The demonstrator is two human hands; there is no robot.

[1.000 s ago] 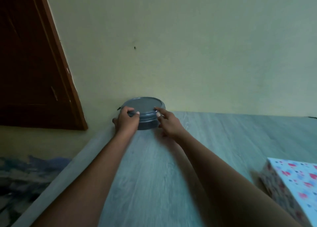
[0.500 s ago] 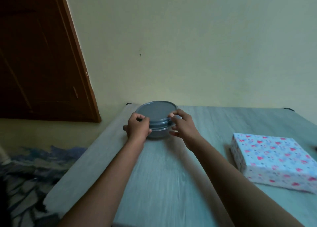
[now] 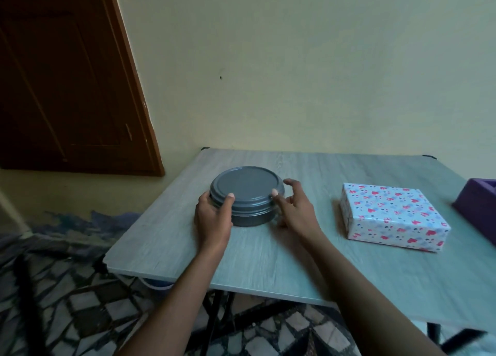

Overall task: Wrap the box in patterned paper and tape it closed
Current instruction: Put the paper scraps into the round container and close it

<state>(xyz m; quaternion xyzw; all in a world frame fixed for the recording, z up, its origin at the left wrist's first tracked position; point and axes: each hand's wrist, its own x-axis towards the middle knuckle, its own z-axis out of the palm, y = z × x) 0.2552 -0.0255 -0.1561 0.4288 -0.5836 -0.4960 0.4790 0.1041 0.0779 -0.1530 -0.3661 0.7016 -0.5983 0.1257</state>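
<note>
A: Wood door (image 3: 67, 87) at left, patterned floor (image 3: 67, 302) below, pale wall (image 3: 295, 60) behind the grey tabletop (image 3: 268, 261)?

B: Yes. Near its left edge, the left hand (image 3: 213, 218) curls round a grey round tin (image 3: 247, 194); the right hand (image 3: 295, 210) is spread, thumb touching the lid.

A: And the wrapped box (image 3: 389, 216)?

B: Towards the right edge, beside a purple tray (image 3: 477, 197).

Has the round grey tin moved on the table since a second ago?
Yes. The tin now sits nearer the person, farther from the table's far edge.

You see a pale yellow wall (image 3: 295, 60), a dark brown wooden door (image 3: 67, 87), a grey wood-look table (image 3: 268, 261) and a dark patterned floor (image 3: 67, 302).
</note>
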